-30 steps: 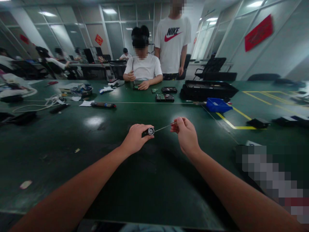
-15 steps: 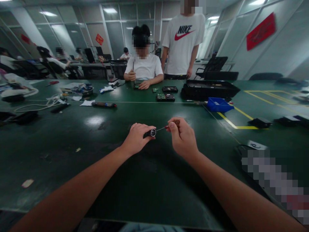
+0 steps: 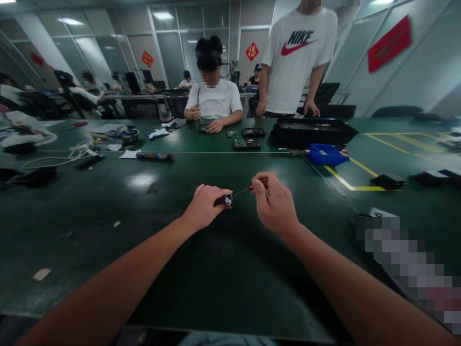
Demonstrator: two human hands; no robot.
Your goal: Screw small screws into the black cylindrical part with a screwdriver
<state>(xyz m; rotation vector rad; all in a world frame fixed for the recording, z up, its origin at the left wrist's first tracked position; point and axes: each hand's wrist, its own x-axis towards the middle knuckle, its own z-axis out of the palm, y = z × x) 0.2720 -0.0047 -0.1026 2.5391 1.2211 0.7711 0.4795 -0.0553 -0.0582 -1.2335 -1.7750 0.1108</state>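
Observation:
My left hand [image 3: 203, 206] is closed around a small black cylinder with a silver end [image 3: 226, 199], held just above the green table [image 3: 151, 250]. My right hand [image 3: 275, 204] pinches the red handle of a thin screwdriver [image 3: 248, 189]. Its metal shaft runs left and its tip touches the cylinder's silver end. Both hands sit close together at the middle of the table.
Across the table a seated person works on a circuit board [image 3: 202, 128], and another person [image 3: 298, 57] stands at the right. Hard drives [image 3: 247, 143], a black case [image 3: 309, 132], a blue bin [image 3: 326, 155], cables [image 3: 68, 154] and yellow floor-tape lines [image 3: 345, 182] lie on the table.
My right hand has moved left toward my left hand, so less of the shaft shows between them. The standing person has stepped to the right.

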